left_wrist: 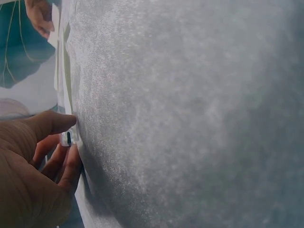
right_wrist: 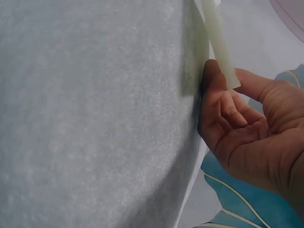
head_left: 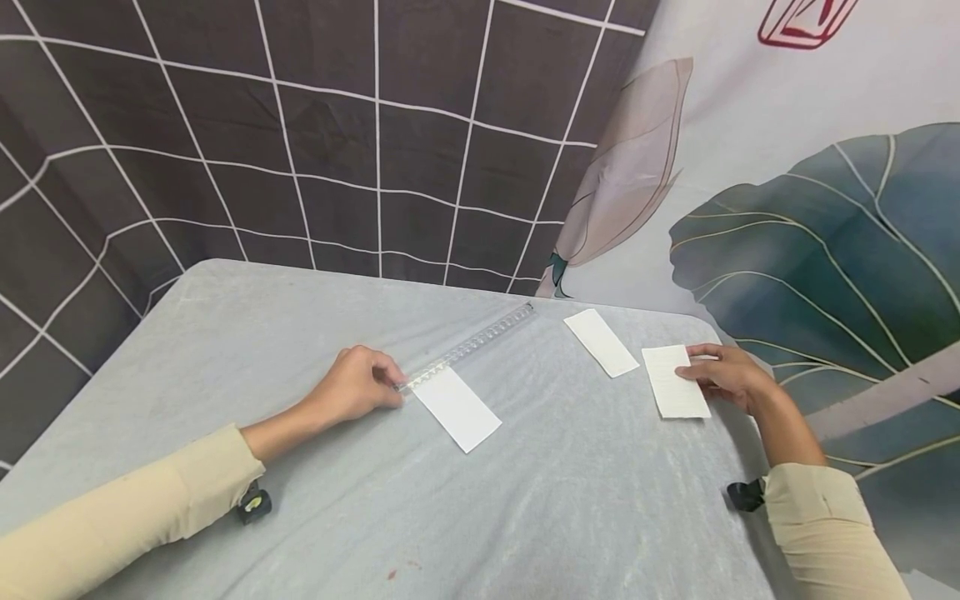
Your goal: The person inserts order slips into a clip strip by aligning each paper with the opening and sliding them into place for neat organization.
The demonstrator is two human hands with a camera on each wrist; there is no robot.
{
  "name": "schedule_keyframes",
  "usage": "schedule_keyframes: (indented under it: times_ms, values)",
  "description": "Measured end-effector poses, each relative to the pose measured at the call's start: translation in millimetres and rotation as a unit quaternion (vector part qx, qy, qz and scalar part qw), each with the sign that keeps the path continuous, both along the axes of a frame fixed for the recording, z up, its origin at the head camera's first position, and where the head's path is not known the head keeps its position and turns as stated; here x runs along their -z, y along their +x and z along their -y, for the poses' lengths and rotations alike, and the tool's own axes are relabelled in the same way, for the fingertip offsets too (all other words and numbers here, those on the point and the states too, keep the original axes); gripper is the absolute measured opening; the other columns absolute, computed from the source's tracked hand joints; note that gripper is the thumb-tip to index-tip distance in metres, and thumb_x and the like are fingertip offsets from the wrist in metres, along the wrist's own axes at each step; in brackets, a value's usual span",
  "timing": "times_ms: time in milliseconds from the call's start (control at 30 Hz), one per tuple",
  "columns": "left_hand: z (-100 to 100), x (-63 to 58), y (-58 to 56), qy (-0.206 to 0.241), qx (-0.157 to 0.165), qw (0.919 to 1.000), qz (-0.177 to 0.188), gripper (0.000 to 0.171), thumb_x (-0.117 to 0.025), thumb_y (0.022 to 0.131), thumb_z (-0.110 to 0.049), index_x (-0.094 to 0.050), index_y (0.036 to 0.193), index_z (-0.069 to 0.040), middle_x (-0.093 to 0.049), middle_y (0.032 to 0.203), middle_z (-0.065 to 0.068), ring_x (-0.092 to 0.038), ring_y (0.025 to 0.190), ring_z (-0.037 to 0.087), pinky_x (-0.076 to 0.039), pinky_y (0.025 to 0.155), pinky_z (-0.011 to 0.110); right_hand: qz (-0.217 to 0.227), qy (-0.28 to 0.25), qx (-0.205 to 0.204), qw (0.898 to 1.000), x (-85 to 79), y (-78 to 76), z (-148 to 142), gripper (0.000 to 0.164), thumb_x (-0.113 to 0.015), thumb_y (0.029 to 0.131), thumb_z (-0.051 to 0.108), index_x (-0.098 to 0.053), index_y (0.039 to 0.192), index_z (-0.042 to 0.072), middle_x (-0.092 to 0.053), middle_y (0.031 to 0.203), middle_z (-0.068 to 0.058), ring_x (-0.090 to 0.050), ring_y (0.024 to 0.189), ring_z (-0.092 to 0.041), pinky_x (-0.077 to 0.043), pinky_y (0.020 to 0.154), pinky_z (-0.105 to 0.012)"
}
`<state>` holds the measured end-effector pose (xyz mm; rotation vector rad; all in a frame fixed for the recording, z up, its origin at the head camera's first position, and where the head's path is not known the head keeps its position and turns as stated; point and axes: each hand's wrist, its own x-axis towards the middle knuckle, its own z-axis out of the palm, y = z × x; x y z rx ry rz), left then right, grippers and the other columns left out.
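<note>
My left hand (head_left: 358, 385) pinches the near end of a clear ruler (head_left: 487, 337), which slants away across the cloth. The ruler's far part lies over the top edge of a white paper rectangle (head_left: 459, 410). In the left wrist view the ruler's tip (left_wrist: 69, 138) shows between thumb and fingers. On the right, my right hand (head_left: 726, 377) holds a small off-white paper pad (head_left: 673, 387) by its right edge, thumb on top. The right wrist view shows the pad (right_wrist: 222, 47) edge-on, raised off the cloth and pinched between thumb and fingers.
Another off-white paper rectangle (head_left: 602, 342) lies between the ruler and the right hand. A grey cloth (head_left: 570, 500) covers the table. Behind it hang a dark gridded curtain (head_left: 322, 125) and a white curtain with leaf prints (head_left: 750, 125).
</note>
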<state>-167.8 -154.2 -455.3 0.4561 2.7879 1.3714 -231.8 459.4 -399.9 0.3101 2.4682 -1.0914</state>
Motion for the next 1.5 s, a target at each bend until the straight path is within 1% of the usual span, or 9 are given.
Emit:
schedule_keyframes:
  times_ms: [233, 367, 533, 633, 867, 1033, 1167, 1300, 1500]
  values:
    - [-6, -21.4, 8.1, -0.011, -0.003, 0.9996, 0.027, 0.016, -0.092, 0.073, -0.006, -0.087, 0.088, -0.012, -0.086, 0.090, 0.003, -0.072, 0.084, 0.015, -0.057, 0.077, 0.030, -0.013, 0.000, -0.005, 1.000, -0.1, -1.8, -2, 0.081, -0.071, 0.111, 0.030, -0.029, 0.169, -0.009, -0.071, 0.118, 0.005, -0.068, 0.097, -0.005, -0.059, 0.084, -0.024]
    - [-6, -19.3, 8.1, -0.011, -0.005, 0.9997, 0.019, 0.016, -0.091, 0.073, -0.007, -0.087, 0.087, -0.012, -0.086, 0.089, 0.002, -0.072, 0.083, 0.014, -0.056, 0.076, 0.028, -0.018, -0.002, -0.006, 1.000, 0.4, -3.3, 0, 0.082, -0.070, 0.112, 0.030, -0.028, 0.171, -0.009, -0.070, 0.126, -0.002, -0.068, 0.098, -0.005, -0.060, 0.084, -0.024]
    - [-7, -19.7, 8.9, -0.014, -0.011, 0.9995, 0.025, 0.016, -0.092, 0.073, -0.007, -0.087, 0.088, -0.011, -0.086, 0.089, 0.002, -0.072, 0.085, 0.013, -0.057, 0.079, 0.030, -0.029, 0.000, -0.005, 1.000, 1.3, -3.6, 3, 0.082, -0.068, 0.112, 0.031, -0.027, 0.171, -0.009, -0.060, 0.150, -0.031, -0.068, 0.098, -0.006, -0.060, 0.083, -0.023]
    - [-8, -24.5, 10.9, -0.021, -0.012, 0.9992, 0.033, 0.017, -0.092, 0.074, -0.005, -0.087, 0.089, -0.009, -0.086, 0.089, 0.004, -0.073, 0.086, 0.015, -0.058, 0.080, 0.032, -0.037, 0.004, -0.006, 0.999, 0.9, -4.1, 5, 0.082, -0.067, 0.113, 0.032, -0.027, 0.171, -0.009, -0.046, 0.164, -0.040, -0.067, 0.099, -0.005, -0.059, 0.083, -0.020]
    - [-4, -11.4, 6.1, -0.005, 0.002, 1.0000, 0.006, 0.015, -0.090, 0.073, -0.008, -0.086, 0.087, -0.012, -0.083, 0.083, -0.001, -0.073, 0.083, 0.017, -0.058, 0.076, 0.032, -0.049, 0.002, 0.003, 0.999, -2.4, -5.6, 9, 0.079, -0.068, 0.112, 0.030, -0.030, 0.171, -0.008, -0.053, 0.157, -0.033, -0.066, 0.097, -0.001, -0.057, 0.082, -0.018]
    - [5, 22.0, -12.6, -0.026, -0.003, 0.9997, 0.005, 0.021, -0.095, 0.070, -0.015, -0.086, 0.087, -0.024, -0.081, 0.082, -0.011, -0.074, 0.084, 0.012, -0.059, 0.076, 0.030, -0.051, -0.007, 0.011, 0.999, -4.8, -7.1, 14, 0.079, -0.069, 0.111, 0.028, -0.031, 0.170, -0.008, -0.066, 0.137, -0.012, -0.066, 0.094, 0.001, -0.059, 0.081, -0.019]
    - [10, 42.1, -24.2, -0.037, -0.004, 0.9993, 0.004, 0.025, -0.096, 0.069, -0.017, -0.086, 0.088, -0.029, -0.080, 0.083, -0.016, -0.074, 0.083, 0.009, -0.059, 0.077, 0.029, -0.051, -0.012, 0.011, 0.999, -6.7, -7.8, 20, 0.080, -0.070, 0.111, 0.029, -0.031, 0.171, -0.007, -0.065, 0.139, -0.014, -0.066, 0.094, 0.001, -0.060, 0.081, -0.020]
    - [8, 34.9, -20.4, -0.038, -0.005, 0.9993, 0.003, 0.023, -0.096, 0.069, -0.018, -0.086, 0.087, -0.028, -0.080, 0.082, -0.014, -0.074, 0.083, 0.009, -0.058, 0.078, 0.028, -0.054, -0.010, 0.006, 0.998, -7.5, -9.2, 28, 0.081, -0.071, 0.110, 0.032, -0.032, 0.171, -0.005, -0.060, 0.148, -0.020, -0.066, 0.096, 0.000, -0.060, 0.082, -0.020]
    - [2, 15.1, -8.6, -0.015, -0.004, 0.9998, -0.009, 0.022, -0.095, 0.068, -0.014, -0.086, 0.087, -0.021, -0.080, 0.080, -0.005, -0.073, 0.079, 0.013, -0.055, 0.075, 0.027, -0.060, -0.021, 0.001, 0.998, -4.9, -14.3, 36, 0.080, -0.074, 0.109, 0.032, -0.036, 0.170, -0.004, -0.066, 0.136, -0.007, -0.069, 0.096, 0.001, -0.061, 0.083, -0.022]
